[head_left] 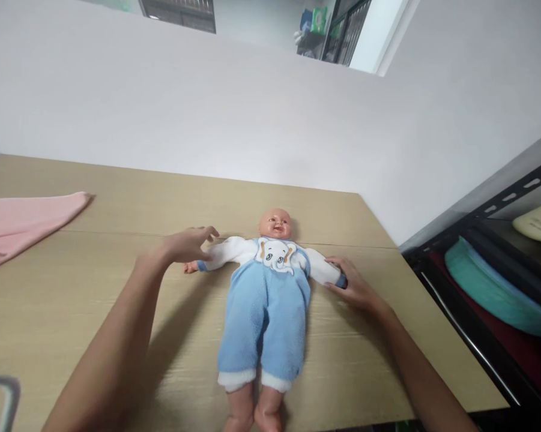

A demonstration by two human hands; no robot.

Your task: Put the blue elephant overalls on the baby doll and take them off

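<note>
A baby doll (265,312) lies face up on the wooden table with both arms spread. It wears light blue fleece overalls with an elephant face on the chest, white sleeves with blue cuffs, and bare feet. My left hand (189,245) hovers at the doll's sleeve on the left, its fingers apart and nothing held; the doll's small hand shows just below it. On the other side, my right hand (353,285) has its thumb and fingers around the doll's white sleeve (322,267) near the cuff. That cuff and the doll's hand there are partly hidden.
Pink cloth (22,225) lies at the table's left. A white wall (234,114) rises behind the table (117,204). Along the right stands a black metal rack (490,207) with a teal item (490,294) and a cream bottle (540,222). A grey curved bar (9,390) shows at lower left.
</note>
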